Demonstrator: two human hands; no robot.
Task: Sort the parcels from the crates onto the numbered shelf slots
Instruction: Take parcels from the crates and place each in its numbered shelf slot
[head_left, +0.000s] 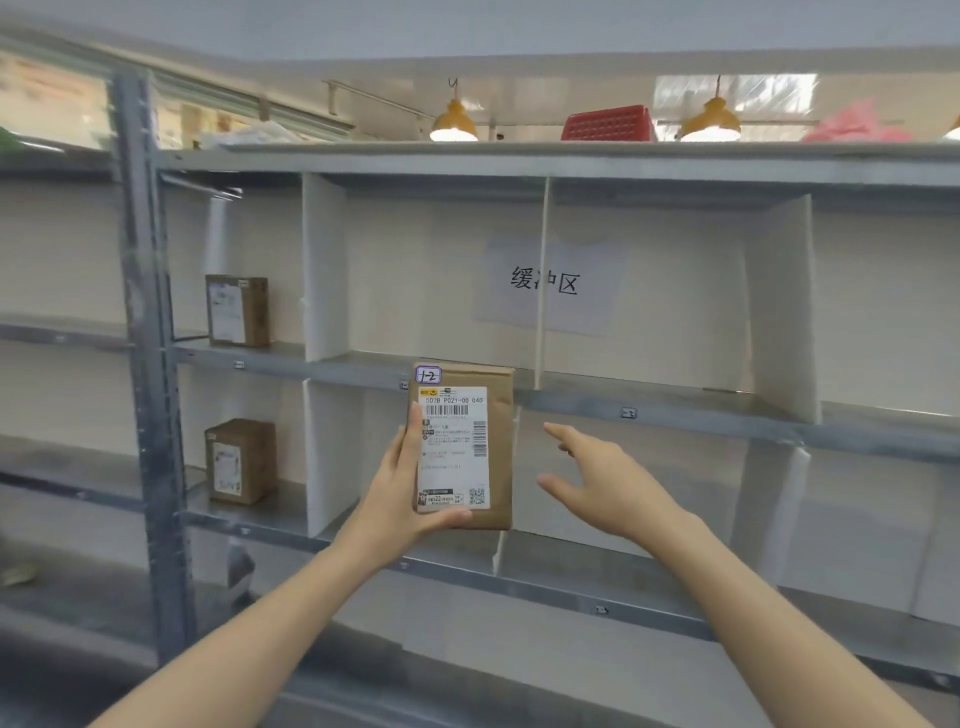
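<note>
Head view: brown parcel (497, 457), white label (451, 452), tag (429, 375) perhaps "1-2"

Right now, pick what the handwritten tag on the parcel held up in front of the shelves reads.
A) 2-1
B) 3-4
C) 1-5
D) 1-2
D: the small tag stuck at the top left corner of the brown parcel, which the left hand holds upright facing the camera, reads 1-2.
</note>
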